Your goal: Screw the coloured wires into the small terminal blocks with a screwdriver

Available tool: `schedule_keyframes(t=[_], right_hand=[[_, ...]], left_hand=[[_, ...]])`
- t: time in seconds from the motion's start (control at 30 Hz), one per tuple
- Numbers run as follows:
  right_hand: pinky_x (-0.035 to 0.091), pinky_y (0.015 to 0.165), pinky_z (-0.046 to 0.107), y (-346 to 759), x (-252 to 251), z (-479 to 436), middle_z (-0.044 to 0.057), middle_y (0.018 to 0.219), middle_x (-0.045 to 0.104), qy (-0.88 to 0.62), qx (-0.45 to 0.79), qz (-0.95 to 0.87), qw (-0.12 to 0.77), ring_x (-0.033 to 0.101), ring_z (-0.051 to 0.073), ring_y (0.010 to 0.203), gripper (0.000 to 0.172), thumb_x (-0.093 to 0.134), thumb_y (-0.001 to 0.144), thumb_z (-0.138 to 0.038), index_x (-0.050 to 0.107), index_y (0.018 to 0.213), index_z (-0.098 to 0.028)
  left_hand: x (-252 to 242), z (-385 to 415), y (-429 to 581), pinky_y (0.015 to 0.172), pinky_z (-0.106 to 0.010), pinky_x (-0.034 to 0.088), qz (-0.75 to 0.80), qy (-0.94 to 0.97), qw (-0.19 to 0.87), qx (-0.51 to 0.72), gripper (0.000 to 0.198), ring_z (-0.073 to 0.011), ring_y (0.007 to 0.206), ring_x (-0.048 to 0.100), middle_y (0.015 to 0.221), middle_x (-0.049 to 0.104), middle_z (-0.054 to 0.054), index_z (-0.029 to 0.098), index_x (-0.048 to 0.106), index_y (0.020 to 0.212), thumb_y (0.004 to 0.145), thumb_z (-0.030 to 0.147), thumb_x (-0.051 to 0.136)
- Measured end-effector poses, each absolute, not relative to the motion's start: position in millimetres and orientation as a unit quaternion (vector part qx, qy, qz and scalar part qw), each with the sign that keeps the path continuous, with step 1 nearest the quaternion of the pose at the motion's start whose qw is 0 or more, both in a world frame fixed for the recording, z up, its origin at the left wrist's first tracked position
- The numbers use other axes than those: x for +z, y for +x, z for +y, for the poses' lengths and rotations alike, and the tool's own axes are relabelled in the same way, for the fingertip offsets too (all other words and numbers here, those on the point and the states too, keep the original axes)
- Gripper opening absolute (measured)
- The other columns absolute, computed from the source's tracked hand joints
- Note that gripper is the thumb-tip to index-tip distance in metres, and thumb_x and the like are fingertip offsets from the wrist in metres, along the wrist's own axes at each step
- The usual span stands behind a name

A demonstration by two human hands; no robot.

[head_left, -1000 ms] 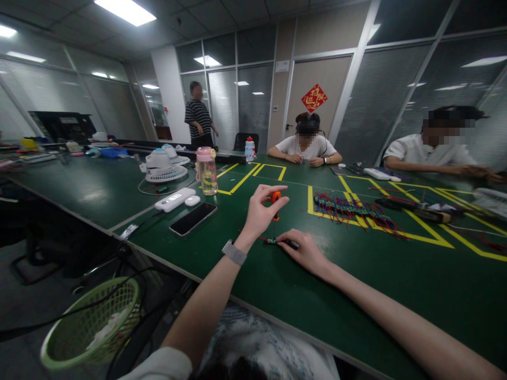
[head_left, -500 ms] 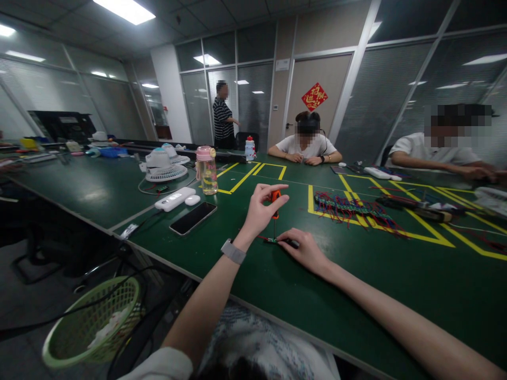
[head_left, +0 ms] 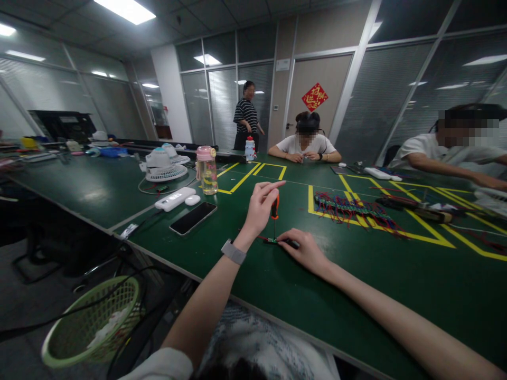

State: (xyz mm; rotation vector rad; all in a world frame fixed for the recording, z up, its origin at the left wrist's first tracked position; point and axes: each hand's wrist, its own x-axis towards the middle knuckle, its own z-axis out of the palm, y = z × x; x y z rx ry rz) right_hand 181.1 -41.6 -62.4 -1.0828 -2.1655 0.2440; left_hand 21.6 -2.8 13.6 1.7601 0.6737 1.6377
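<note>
My left hand point(head_left: 261, 205) is closed around the handle of an orange and black screwdriver point(head_left: 275, 208), which stands upright. Its thin shaft runs down to a small green circuit board point(head_left: 271, 240) lying on the green table. A short red wire leaves the board's left end. My right hand point(head_left: 304, 248) rests on the table, its thumb and fingers pinching the board's right end. A dark object point(head_left: 293, 243), partly under the right fingers, cannot be made out. The top of the screwdriver handle is hidden behind the left fingers.
Left of my hands lie a phone point(head_left: 193, 218), a white power strip point(head_left: 175, 199) and a pink-lidded bottle point(head_left: 206, 170). A row of wired circuit boards point(head_left: 356, 207) lies within yellow tape to the right. Two people sit across the table; another stands behind. A green basket point(head_left: 93, 322) is below the table edge.
My left thumb and fingers have shifted around the screwdriver handle, the thumb moving left. My right hand and the board stay put. The standing person has moved right; the far-right person has leaned.
</note>
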Motion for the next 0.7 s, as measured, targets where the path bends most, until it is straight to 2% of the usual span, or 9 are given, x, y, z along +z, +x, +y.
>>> schedule_keyframes(t=[0.07,0.13,0.2,0.3,0.37,0.47,0.57,0.7], right_hand=[[0.050,0.069,0.028,180.9,-61.9,-41.9,0.004,0.082,0.069,-0.415,0.091,-0.835,0.349,0.063,0.016,0.074,0.012,0.056,0.084,-0.021,0.068,0.088,-0.019],[0.051,0.070,0.028,180.8,-61.8,-41.9,0.004,0.083,0.069,-0.411,0.089,-0.836,0.352,0.063,0.016,0.075,0.013,0.056,0.085,-0.021,0.068,0.088,-0.020],[0.051,0.072,0.029,181.1,-62.1,-41.6,0.004,0.084,0.070,-0.404,0.087,-0.839,0.354,0.063,0.016,0.077,0.014,0.055,0.085,-0.021,0.068,0.089,-0.020],[0.051,0.075,0.031,182.0,-63.3,-40.9,0.004,0.087,0.071,-0.389,0.086,-0.847,0.352,0.064,0.017,0.081,0.016,0.054,0.086,-0.020,0.069,0.091,-0.021],[0.052,0.076,0.031,182.6,-64.1,-40.5,0.005,0.088,0.071,-0.383,0.087,-0.849,0.353,0.064,0.017,0.082,0.017,0.054,0.086,-0.020,0.070,0.092,-0.022],[0.052,0.078,0.032,182.9,-64.6,-40.7,0.005,0.090,0.072,-0.382,0.089,-0.850,0.351,0.064,0.018,0.084,0.019,0.054,0.086,-0.018,0.071,0.092,-0.022],[0.052,0.078,0.032,182.7,-64.4,-41.3,0.005,0.091,0.072,-0.380,0.088,-0.853,0.347,0.064,0.018,0.085,0.020,0.054,0.086,-0.018,0.072,0.093,-0.022],[0.052,0.078,0.031,182.7,-64.6,-41.2,0.006,0.091,0.071,-0.374,0.089,-0.854,0.349,0.064,0.017,0.085,0.020,0.053,0.087,-0.019,0.071,0.094,-0.021]], left_hand=[[13.9,-2.6,22.7,0.075,-0.027,0.052,0.222,0.657,0.386,0.609,0.032,-0.0155,0.092,0.060,0.113,0.058,-0.008,0.021,0.061,0.116,0.090,0.030,0.043],[13.1,-2.1,24.0,0.071,-0.028,0.054,0.208,0.648,0.418,0.601,0.034,-0.0149,0.084,0.062,0.105,0.062,-0.008,0.019,0.058,0.119,0.088,0.030,0.048],[12.3,-1.8,24.1,0.071,-0.027,0.053,0.227,0.655,0.385,0.609,0.034,-0.0136,0.080,0.061,0.097,0.062,-0.006,0.019,0.062,0.114,0.082,0.030,0.059],[12.2,-1.9,22.6,0.074,-0.023,0.051,0.259,0.668,0.307,0.627,0.029,-0.0133,0.089,0.057,0.100,0.058,-0.005,0.023,0.068,0.106,0.077,0.030,0.065],[12.7,-2.0,22.3,0.075,-0.023,0.051,0.254,0.666,0.317,0.626,0.029,-0.0135,0.092,0.057,0.107,0.056,-0.006,0.024,0.067,0.108,0.081,0.029,0.061],[12.7,-1.0,24.5,0.070,-0.025,0.054,0.221,0.653,0.406,0.599,0.035,-0.0128,0.083,0.061,0.107,0.059,-0.007,0.022,0.059,0.119,0.084,0.027,0.055],[11.6,2.2,26.6,0.067,-0.026,0.055,0.223,0.627,0.452,0.594,0.037,-0.0131,0.079,0.063,0.106,0.061,-0.007,0.019,0.056,0.121,0.084,0.026,0.055],[16.1,3.9,19.4,0.055,-0.019,0.049,0.273,0.545,0.387,0.692,0.032,-0.0085,0.068,0.059,0.103,0.060,-0.006,0.021,0.054,0.119,0.090,0.031,0.045]])
